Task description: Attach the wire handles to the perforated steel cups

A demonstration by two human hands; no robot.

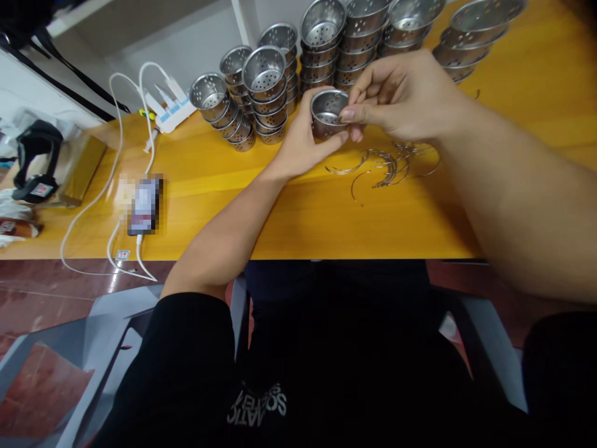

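Note:
My left hand [303,137] is wrapped round a small perforated metal cup [328,112], which is tilted so its inside faces me. At the cup's right rim, my right hand [396,96] is closed in a pinch, thumb against fingertips. Whatever sits between those fingertips is too small to make out. Below the right hand lies a loose heap of thin curved wires [387,168] on the yellow wooden table [298,224].
Stacks of perforated metal cups [264,74] stand along the back, with wider metal bowls [485,25] at the right. To the left are a phone [144,205] on a charging cable, a white power strip [170,106] and a black strapped device [37,162] by a box.

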